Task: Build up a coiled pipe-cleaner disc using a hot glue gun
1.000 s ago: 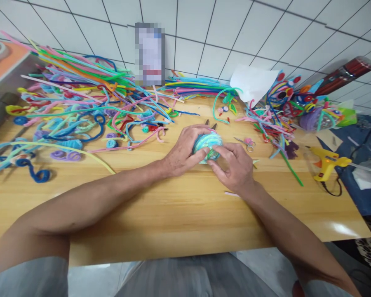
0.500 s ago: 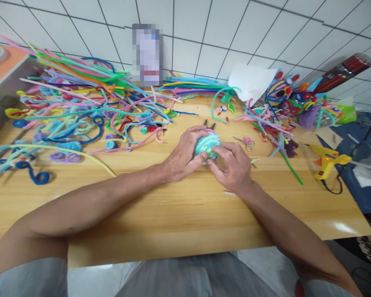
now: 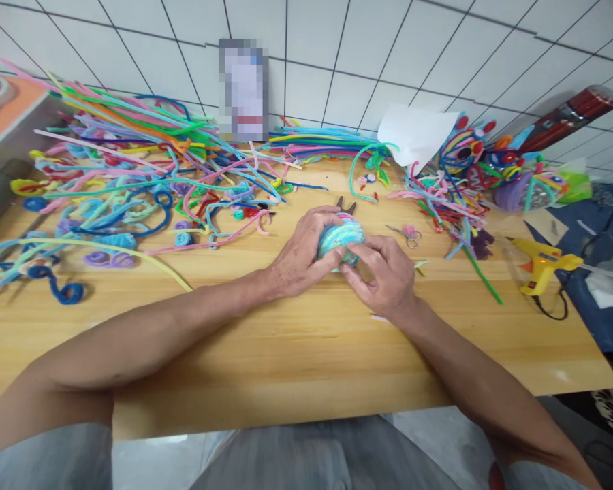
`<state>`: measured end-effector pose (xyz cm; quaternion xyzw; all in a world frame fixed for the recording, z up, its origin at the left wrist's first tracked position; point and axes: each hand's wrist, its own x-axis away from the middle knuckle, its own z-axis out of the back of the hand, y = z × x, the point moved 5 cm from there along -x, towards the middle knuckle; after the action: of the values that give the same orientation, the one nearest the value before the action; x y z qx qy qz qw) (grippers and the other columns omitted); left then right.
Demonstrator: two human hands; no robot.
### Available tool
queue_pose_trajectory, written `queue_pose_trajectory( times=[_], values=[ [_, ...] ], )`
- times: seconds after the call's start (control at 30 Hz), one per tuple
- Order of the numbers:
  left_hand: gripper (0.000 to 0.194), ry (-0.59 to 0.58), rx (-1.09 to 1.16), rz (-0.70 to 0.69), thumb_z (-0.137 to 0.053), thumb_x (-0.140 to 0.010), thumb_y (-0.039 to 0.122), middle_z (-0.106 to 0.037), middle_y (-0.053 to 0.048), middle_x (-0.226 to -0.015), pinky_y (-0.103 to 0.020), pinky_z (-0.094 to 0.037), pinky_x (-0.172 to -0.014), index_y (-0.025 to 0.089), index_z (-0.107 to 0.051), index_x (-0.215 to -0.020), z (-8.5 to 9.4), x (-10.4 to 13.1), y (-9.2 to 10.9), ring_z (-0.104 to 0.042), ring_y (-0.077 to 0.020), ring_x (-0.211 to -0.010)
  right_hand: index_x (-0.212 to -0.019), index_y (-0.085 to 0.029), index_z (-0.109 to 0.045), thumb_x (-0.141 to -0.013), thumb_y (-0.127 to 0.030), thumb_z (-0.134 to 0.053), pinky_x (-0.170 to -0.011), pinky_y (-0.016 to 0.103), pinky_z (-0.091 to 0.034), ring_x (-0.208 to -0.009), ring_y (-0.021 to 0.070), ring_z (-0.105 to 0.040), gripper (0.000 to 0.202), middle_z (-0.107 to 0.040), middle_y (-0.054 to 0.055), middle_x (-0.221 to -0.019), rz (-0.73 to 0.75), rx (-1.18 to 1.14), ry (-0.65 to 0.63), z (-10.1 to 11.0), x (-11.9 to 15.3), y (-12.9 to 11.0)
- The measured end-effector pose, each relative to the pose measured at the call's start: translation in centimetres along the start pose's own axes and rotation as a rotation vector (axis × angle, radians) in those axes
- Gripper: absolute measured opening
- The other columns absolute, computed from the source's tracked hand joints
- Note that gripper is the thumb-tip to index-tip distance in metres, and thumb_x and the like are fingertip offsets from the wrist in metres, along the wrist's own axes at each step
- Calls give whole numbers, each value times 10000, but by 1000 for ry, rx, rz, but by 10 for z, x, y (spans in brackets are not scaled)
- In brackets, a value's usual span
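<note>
Over middle of wooden bench [image 3: 235, 357]: striped fuzzy ball [image 3: 340, 237]. Left hand [image 3: 306, 250]: cupped round it. Right hand [image 3: 389, 273]: pinching near side. Step, apparently: pressing surface into place; next move calls for steady hold.

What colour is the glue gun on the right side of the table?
The glue gun is yellow with an orange trigger, best seen in the head view.
</note>
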<state>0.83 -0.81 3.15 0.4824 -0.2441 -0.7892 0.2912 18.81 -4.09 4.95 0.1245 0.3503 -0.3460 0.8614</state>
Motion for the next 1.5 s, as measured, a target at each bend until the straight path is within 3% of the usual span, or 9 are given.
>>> queue_pose_trajectory(
  times=[0.27,0.6,0.9,1.2,1.5],
  values=[
    [390,-4,18,23,-558,-1083,401,-560,-184,-1497,-541,-465,-1229,232,-460,-1419,1,1,-1,-527,-298,-1468,-1463,-269,-602,-993,-239,-692,-879,402,-611,-1013,246,-731,480,-783,84,-1151,29,-63,-3,9,2,8],
    [374,3,37,35,-564,-1084,401,-556,-183,-1496,-550,-464,-1225,238,-459,-1404,1,2,-2,-529,-299,-1461,-1328,-256,-684,-972,-94,-639,-852,357,-619,-956,205,-745,394,-791,56,-1094,57,-33,36,9,5,11],
    [371,24,50,30,-568,-1088,417,-566,-175,-1483,-528,-452,-1238,232,-472,-1395,1,2,-2,-521,-288,-1469,-1320,-231,-659,-977,-162,-700,-852,367,-616,-972,226,-731,352,-768,88,-1081,16,-81,31,11,-1,5],
    [401,77,56,110,-590,-1077,420,-568,-168,-1483,-498,-458,-1219,217,-465,-1400,-1,4,5,-538,-285,-1431,-1374,-235,-618,-965,-289,-742,-837,414,-621,-987,264,-729,431,-742,104,-1113,16,-74,46,8,-2,4],
    [487,-13,-106,83,-534,-1065,481,-604,-162,-1423,-505,-451,-1217,184,-530,-1451,5,-2,4,-533,-294,-1382,-1398,-220,-623,-938,-262,-770,-852,423,-610,-1027,286,-715,485,-726,131,-1157,11,-102,41,5,0,2]
  ],
)
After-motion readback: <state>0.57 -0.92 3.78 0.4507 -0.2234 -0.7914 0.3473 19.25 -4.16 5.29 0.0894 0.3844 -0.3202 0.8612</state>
